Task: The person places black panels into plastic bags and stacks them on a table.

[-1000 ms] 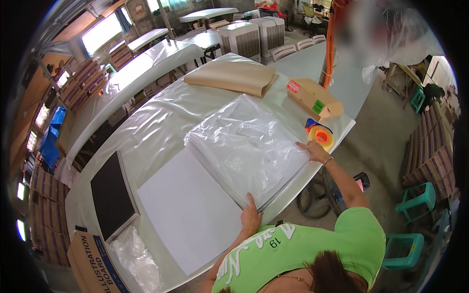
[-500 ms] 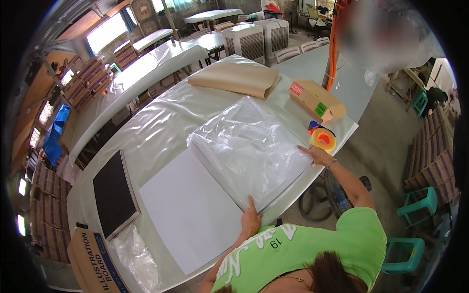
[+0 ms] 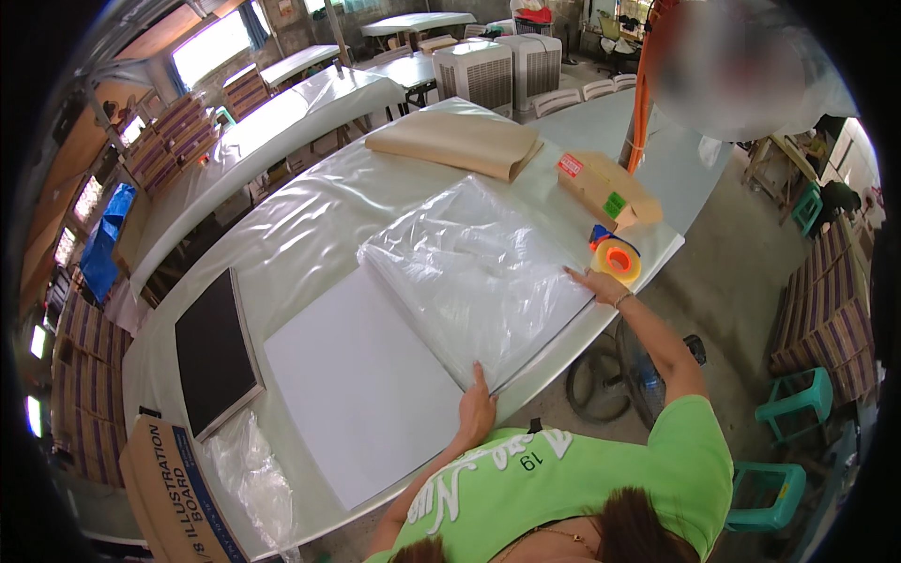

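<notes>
A white board or stack of sheets covered in wrinkled clear plastic [image 3: 474, 272] lies in front of me on the table. At its near left corner, my left hand [image 3: 479, 410] grips the edge, thumb up on the plastic and the other fingers partly hidden. Farther right, my right hand [image 3: 603, 285] takes hold of the near right corner with its fingers over the top. Beside the plastic, on its left, lies a bare white board [image 3: 361, 385], close against the plastic's left edge. A tape dispenser with a yellow roll [image 3: 617, 261] sits just beyond my right hand.
Folded brown paper [image 3: 450, 143] and an open cardboard box [image 3: 601, 190] lie on the far side of the plastic-covered table [image 3: 291, 249]. To the left are a black panel [image 3: 214, 361], crumpled clear plastic [image 3: 251, 474] and a large carton [image 3: 174, 483]. Green stools [image 3: 768, 497] stand at right.
Both hands stay at the near corners of the plastic-covered board, with only a slight shift. The plastic looks a little flatter, and the whole view has moved slightly.
</notes>
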{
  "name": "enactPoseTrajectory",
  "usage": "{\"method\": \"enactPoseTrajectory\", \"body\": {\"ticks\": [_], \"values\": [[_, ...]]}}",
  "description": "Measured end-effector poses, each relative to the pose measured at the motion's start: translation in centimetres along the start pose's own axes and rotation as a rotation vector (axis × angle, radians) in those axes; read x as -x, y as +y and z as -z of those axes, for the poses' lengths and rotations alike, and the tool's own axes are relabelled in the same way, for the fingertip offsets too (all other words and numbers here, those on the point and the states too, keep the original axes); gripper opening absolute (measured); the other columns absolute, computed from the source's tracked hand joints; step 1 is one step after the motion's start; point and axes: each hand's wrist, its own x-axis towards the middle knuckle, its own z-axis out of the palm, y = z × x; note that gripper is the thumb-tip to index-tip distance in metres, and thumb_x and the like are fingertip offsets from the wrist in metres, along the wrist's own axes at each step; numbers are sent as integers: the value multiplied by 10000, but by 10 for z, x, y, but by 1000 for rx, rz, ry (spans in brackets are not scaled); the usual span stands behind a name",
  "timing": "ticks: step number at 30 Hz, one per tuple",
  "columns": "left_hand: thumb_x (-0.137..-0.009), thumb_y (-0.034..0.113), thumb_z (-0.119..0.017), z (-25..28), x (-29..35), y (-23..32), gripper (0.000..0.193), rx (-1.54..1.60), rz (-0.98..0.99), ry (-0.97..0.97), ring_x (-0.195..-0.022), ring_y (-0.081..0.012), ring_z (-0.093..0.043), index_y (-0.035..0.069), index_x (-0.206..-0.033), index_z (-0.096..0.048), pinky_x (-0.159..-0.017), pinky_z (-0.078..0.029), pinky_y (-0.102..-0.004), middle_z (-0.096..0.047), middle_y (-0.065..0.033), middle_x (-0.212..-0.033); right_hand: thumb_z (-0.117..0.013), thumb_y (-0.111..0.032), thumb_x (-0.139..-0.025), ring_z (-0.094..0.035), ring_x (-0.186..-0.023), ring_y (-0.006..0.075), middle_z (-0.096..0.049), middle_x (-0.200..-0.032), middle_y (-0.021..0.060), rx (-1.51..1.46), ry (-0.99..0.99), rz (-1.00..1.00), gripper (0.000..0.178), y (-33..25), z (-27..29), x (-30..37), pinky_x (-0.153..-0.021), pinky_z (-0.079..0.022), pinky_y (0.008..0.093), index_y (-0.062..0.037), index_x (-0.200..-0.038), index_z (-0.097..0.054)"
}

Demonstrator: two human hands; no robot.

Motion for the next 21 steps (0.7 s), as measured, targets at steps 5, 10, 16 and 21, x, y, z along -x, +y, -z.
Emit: {"method": "enactPoseTrajectory", "body": {"ticks": [5,10,16,21], "values": [[-791,140,-644,10,2,-16,824,84,-63,25,-726,-412,-598,52,-1432,-133,-688,-465,-457,-610,-244,-748,-589,98,-667,-565,-1028,389,-431,-1275,277,-33,-70,-209,1006,-33,-10,-18,-822,-503,453,-297,-1454,-104],[-818,168,-632,60,35,-24,672,472,-59,-76,-657,-235,-593,106,-1395,-293,-664,-483,-353,-630,-143,-748,-590,-95,-742,-349,-1260,416,-360,-1369,249,159,96,-494,802,-84,-30,-15,-1026,-295,547,-276,-1437,-232],[-837,84,-596,129,130,-145,283,373,163,372,-661,-219,-573,73,-1120,-599,-675,-487,-341,-623,-121,-785,-641,-125,-783,-380,-1248,373,-379,-1374,181,-257,378,-317,647,-238,4,1,-992,-345,502,-302,-1356,-396],[-843,69,-556,188,231,-241,234,114,364,735,-777,-250,-607,74,-1069,-615,-738,-477,-350,-621,-126,-917,-619,-90,-812,-500,-1146,286,-529,-1223,128,-574,437,-35,413,-337,18,8,-946,-406,387,-194,-1209,-573]]}}
